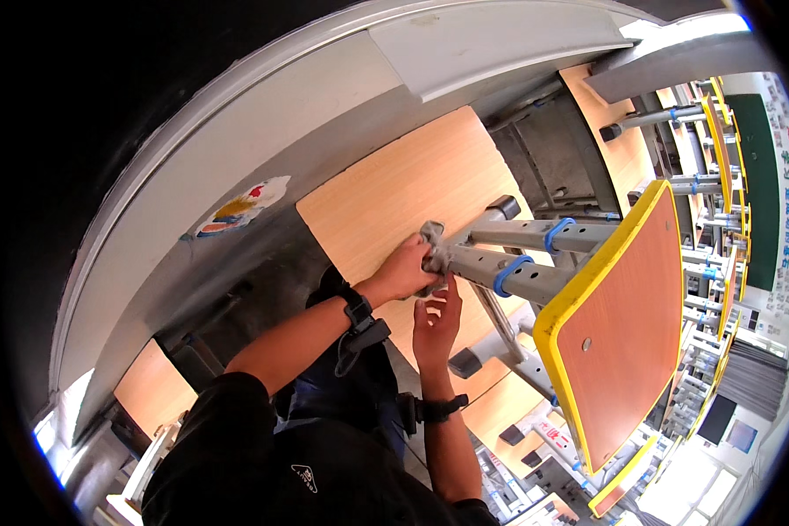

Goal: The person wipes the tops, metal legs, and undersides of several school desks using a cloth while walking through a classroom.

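My left hand [404, 266] grips a crumpled grey cloth [434, 243], pressed around the end of a grey metal tube on a stool or chair frame [509, 279]. Just below it, my right hand [437, 322] has its fingers apart and slightly curled. One fingertip reaches the cloth and tube; whether it touches is hard to tell. The frame has blue rings, rows of holes and black end caps, and rests on a wood-look desktop [394, 177]. Its brown seat panel [621, 329], edged in yellow, faces away to the right.
A wall [263, 125] with a painted patch [246, 207] runs along the desk's far left side. More desks [608, 125] bearing upturned seats extend right, towards a green board [753, 191]. Another desktop [154, 388] lies at lower left.
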`<state>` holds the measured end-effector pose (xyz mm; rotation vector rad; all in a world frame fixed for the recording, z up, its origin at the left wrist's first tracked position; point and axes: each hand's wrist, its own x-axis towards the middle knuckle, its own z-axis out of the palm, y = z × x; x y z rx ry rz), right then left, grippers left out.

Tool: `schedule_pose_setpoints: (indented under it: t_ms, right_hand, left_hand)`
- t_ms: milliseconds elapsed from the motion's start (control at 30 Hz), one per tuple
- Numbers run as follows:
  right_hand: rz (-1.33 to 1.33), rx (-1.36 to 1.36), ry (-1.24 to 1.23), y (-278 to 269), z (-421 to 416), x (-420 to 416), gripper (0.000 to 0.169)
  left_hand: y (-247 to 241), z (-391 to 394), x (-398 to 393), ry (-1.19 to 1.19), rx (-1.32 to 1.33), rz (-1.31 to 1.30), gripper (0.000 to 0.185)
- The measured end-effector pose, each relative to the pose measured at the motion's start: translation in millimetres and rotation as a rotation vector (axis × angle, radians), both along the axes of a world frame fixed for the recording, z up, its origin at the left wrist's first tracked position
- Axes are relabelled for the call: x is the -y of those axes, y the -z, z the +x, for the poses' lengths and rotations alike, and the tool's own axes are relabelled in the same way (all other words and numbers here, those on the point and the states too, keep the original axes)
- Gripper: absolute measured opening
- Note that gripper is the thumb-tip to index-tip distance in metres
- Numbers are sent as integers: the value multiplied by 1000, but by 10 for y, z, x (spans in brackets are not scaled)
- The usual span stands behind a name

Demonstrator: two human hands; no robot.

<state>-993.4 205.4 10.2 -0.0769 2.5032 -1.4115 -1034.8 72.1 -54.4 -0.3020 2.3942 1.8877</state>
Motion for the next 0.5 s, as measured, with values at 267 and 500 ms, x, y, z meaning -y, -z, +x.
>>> schedule_pose_setpoints:
  t_ms: [267,500]
  right_hand:
    - [251,-133,-151,579,-36,-185,55]
    - [168,-91,-169,409,79,-45,62]
  left_hand:
    - [65,34,-193,30,96,-308,27]
    - [132,-45,-10,-69,94,-224,16]
